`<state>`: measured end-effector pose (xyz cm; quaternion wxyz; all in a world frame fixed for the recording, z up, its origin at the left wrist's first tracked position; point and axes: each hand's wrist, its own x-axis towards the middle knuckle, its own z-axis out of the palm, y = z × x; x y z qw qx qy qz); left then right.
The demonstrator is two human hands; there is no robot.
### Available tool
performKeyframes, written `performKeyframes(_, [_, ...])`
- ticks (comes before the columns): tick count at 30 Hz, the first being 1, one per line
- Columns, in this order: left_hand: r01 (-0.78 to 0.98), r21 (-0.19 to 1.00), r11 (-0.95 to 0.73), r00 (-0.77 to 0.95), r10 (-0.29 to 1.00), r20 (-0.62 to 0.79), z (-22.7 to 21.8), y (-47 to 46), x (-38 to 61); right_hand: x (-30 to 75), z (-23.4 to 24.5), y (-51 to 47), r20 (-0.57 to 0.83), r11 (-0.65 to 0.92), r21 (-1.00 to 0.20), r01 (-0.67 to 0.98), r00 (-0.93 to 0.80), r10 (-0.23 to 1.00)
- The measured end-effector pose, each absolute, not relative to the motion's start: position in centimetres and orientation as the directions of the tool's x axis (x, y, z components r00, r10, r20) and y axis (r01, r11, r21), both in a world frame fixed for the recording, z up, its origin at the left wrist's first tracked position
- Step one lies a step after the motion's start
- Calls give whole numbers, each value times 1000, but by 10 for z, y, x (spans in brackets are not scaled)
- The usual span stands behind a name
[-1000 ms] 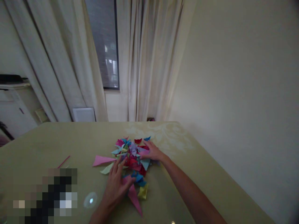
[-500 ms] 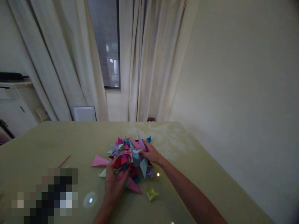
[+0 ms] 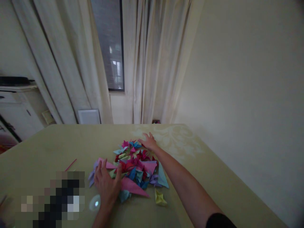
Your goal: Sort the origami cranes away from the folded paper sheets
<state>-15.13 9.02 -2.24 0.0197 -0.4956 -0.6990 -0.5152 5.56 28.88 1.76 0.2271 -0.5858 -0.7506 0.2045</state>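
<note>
A loose pile of folded paper pieces (image 3: 135, 163), origami in pink, red, blue, green and purple, lies on the table. At its left front side is my left hand (image 3: 106, 182), fingers spread against the paper. A purple folded piece (image 3: 92, 177) pokes out beyond those fingers, and a long pink paper point (image 3: 135, 187) extends to their right. My right hand (image 3: 149, 142) reaches to the pile's far right edge, palm down with its fingers apart. Beneath my right forearm's left side rests a pale blue folded piece (image 3: 162, 176). A yellow folded piece (image 3: 161, 199) sits separately in front.
The table (image 3: 78, 139) has a pale cover. A thin pink stick (image 3: 71, 164) lies left of the pile, beside a pixelated area with a dark object. A wall (image 3: 249, 95) borders the right side; curtains (image 3: 161, 63) hang behind, and a cabinet (image 3: 19, 110) stands left.
My hands have moved apart: the right to the pile's far edge, the left slightly leftward. The heaped paper has dropped and spread lower and wider. The pale blue piece now lies on the right.
</note>
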Motion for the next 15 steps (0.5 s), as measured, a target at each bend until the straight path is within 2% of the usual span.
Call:
performKeyframes(4, [687, 723, -75, -389, 802, 453, -34, 90, -153, 17, 16, 293, 73, 444, -583, 681, -500, 863])
performKeyframes(10, [741, 643, -193, -225, 831, 509, -30, 85, -146, 0, 21, 253, 58, 640, -594, 486, -768, 638])
performKeyframes(13, [712, 664, -227, -195, 844, 499, -32, 87, -147, 28, 33, 217, 137, 710, -615, 343, -840, 525])
performKeyframes(15, [678, 698, -230, -192, 862, 470, -35, 89, -151, 58, 42, 190, 248, 726, -628, 281, -812, 528])
